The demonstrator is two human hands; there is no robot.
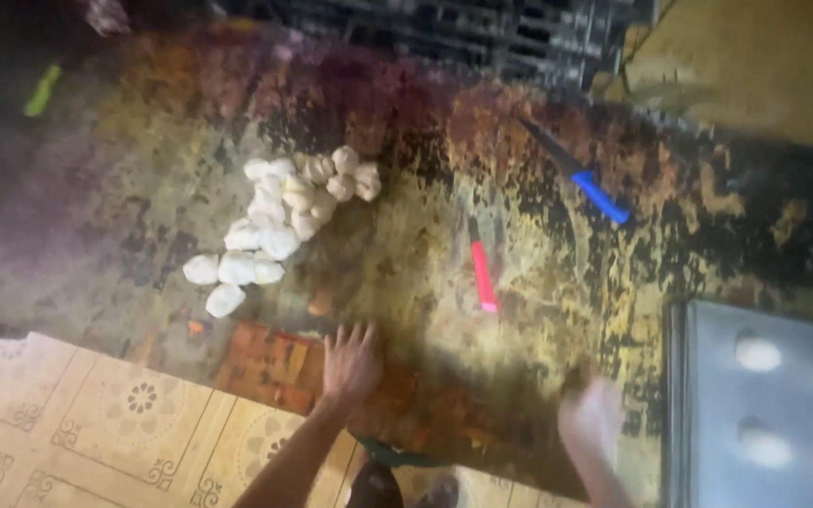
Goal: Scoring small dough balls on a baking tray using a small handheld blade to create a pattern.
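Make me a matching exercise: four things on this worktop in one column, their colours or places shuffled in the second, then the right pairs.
Column one:
1. dough balls
2. upper knife
3. lower knife
4. left hand

Column two:
A. red handle
B. flat on the worktop's near edge
C. white, heaped at left
D. blue handle

Pairs: 1-C, 2-D, 3-A, 4-B

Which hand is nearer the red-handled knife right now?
Left. The left hand lies flat just below-left of the red-handled knife; the blurred right hand is farther, below-right.
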